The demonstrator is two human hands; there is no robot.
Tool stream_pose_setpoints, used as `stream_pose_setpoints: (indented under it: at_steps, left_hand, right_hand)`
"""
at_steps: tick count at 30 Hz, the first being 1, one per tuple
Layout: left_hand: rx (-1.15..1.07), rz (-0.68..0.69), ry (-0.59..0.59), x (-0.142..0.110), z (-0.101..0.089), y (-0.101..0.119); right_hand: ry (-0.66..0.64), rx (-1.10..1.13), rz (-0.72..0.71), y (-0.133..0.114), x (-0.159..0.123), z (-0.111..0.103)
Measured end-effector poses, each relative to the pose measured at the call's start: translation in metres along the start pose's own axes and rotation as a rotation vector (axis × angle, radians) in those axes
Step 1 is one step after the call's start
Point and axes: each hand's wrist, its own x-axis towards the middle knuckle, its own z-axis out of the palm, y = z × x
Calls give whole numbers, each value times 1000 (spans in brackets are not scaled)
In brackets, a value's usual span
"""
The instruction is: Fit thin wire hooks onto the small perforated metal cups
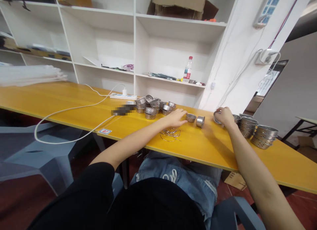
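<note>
Right of centre, my right grip [226,116] pinches a silvery, perforated cup [217,118]. My left grip [175,118] spreads beside a similar round cup [191,118].

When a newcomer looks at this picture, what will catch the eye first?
Probably the long yellow table, crossing the picture. On it, a heap of perforated metal cups shines beyond the left grip, and stacked cups stand farther right. The right grip seems to hold a single cup.
</note>
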Motion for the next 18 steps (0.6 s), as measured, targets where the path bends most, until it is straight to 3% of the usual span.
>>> stream_pose_setpoints:
  at_steps: [2, 7, 10, 14, 18]
  left_hand:
    - [9, 41, 11, 1, -2, 6]
    - [62, 205, -50, 15, -3, 31]
    - [17, 294, -124, 22, 2, 43]
    - [-48, 222, -103, 17, 6, 41]
    - [-30, 131, -101, 4, -4, 25]
  right_hand:
    - [84, -189, -26, 7, -4, 5]
    - [-66, -379, -33, 12, -9, 25]
    - [-66, -387, -62, 10, -10, 31]
    - [-31, -297, -19, 8, -8, 31]
    - [-115, -163, 40, 5, -2, 30]
